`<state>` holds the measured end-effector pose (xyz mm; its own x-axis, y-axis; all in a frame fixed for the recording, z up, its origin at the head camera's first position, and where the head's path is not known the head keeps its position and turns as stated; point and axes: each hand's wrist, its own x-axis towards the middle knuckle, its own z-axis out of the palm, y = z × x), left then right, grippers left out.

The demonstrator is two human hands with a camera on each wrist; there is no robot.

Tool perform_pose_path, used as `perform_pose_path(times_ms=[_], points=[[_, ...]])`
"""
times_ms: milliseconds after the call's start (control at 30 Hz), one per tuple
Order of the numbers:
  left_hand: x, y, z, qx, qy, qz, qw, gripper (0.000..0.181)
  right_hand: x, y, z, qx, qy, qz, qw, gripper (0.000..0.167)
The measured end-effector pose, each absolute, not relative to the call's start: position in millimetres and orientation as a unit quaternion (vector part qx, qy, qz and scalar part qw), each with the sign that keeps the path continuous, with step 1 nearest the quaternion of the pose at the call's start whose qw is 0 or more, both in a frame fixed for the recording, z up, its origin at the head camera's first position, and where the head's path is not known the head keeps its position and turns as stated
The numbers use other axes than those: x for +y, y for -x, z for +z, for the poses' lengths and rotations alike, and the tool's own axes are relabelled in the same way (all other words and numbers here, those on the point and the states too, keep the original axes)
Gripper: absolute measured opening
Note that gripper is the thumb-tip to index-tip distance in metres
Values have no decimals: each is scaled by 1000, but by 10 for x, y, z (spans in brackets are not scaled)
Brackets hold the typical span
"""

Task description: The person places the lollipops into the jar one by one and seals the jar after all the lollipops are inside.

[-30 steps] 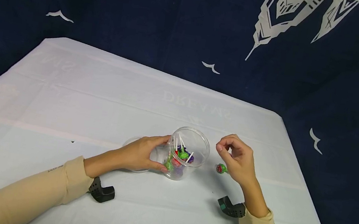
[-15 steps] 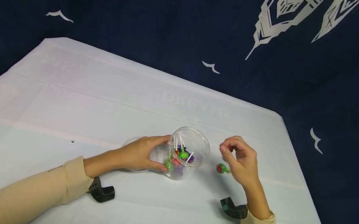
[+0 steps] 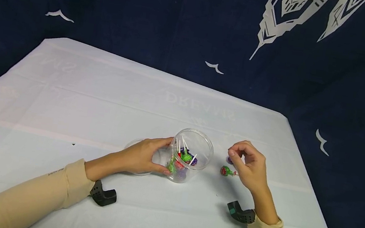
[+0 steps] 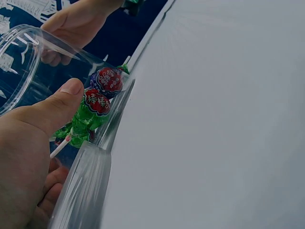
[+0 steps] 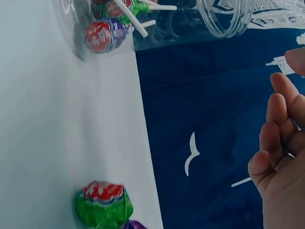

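A clear plastic jar [image 3: 199, 153] stands on the table with several wrapped lollipops [image 3: 186, 157] inside, their white sticks pointing upward. My left hand [image 3: 145, 155] grips the jar's left side, thumb and fingers around its wall. Over to the right, my right hand [image 3: 249, 164] hovers with loosely bent fingers and holds nothing; thumb and fingertips are apart in the right wrist view. A green-wrapped lollipop [image 3: 225, 170] lies on the table near it. Beyond that one is a purple lollipop [image 3: 230, 160], partly hidden by the right hand.
A clear round lid [image 4: 83, 186] lies on the table left of the jar, partly behind my left hand. White cloth covers the table [image 3: 99, 110]. Behind it hangs a dark blue curtain [image 3: 147, 15] with white drawings. A small dark speck is on the cloth at left.
My right hand has drifted right, away from the jar, uncovering the green lollipop's stick and part of the purple lollipop. My left hand and the jar have stayed in place.
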<state>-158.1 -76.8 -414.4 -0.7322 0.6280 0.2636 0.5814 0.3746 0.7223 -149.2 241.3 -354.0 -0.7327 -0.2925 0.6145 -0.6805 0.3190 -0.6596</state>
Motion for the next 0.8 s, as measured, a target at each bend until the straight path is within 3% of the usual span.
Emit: perform_pose_path(times_ms=[267, 800], points=[[-764, 1574, -4130, 828, -362, 426, 29, 93, 2559, 1479, -3604, -795, -295, 491, 200, 13], [-770, 1579, -4141, 832, -363, 419, 29, 93, 2971, 1457, -3759, -809, -272, 497, 154, 24]])
